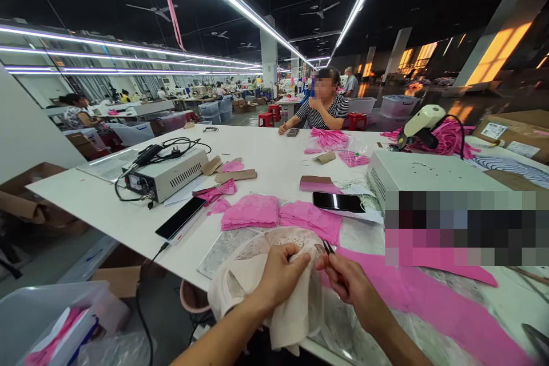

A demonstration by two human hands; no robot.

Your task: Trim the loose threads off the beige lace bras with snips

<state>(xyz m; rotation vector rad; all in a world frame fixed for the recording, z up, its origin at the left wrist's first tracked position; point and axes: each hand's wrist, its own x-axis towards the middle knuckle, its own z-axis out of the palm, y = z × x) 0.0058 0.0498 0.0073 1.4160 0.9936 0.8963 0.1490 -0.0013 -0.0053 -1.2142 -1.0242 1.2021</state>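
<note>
My left hand [285, 274] is closed on a cream lace garment [295, 320], which is bunched over the table's front edge and hangs partly below it. The fingers of my right hand [345, 277] wrap round dark tweezers [328, 247], whose two thin tips point up and left beside the lace. Most of the tweezers is hidden in the palm. Just beyond the garment lie two stacks of pink lace pieces, the left stack [250, 211] and the right stack [311, 219]. A long pink fabric strip [412, 286] runs to the right, under my right forearm.
A black phone [338, 202] lies behind the stacks; another phone [180, 219] is at left. A grey box device [184, 171] with cables stands farther left. At right are a larger white box [433, 168] and a handheld scanner [422, 123]. A person [326, 108] sits across the table.
</note>
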